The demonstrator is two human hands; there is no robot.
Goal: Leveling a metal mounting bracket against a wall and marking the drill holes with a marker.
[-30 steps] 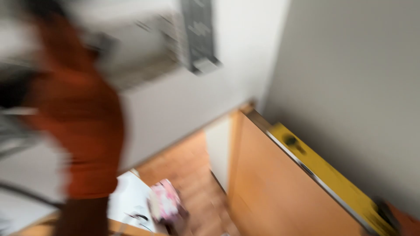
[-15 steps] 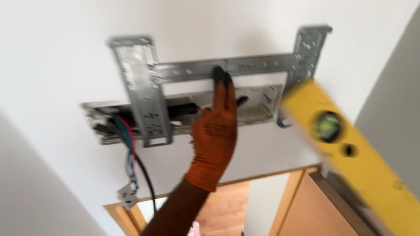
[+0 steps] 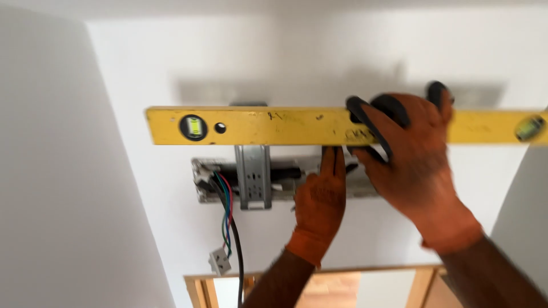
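Levelling work is in hand: the right hand (image 3: 419, 154), in an orange glove, has its fingers closed around a long yellow spirit level (image 3: 274, 125) and holds it flat against the white wall (image 3: 142, 63). This level lies horizontal, just above the rectangular wall opening (image 3: 228, 179), and crosses the upper part of the metal mounting bracket (image 3: 253, 177). The left hand (image 3: 321, 208), also gloved, is below the level; its fingers are stretched upward against the bracket at the opening, not clasped around anything. Coloured wires (image 3: 225, 214) hang out of the left part of the opening, with a small white connector (image 3: 220, 261) at the lower end. Below it, a wooden door frame (image 3: 319, 272) is visible.

I judge that the next move calls for steady hands and a look at the bubble vial (image 3: 193, 126) near the left end of the level.

Half a second ago the level was tilted and away from the bracket, at the right; now it is set across it. The left hand was then already on the bracket.
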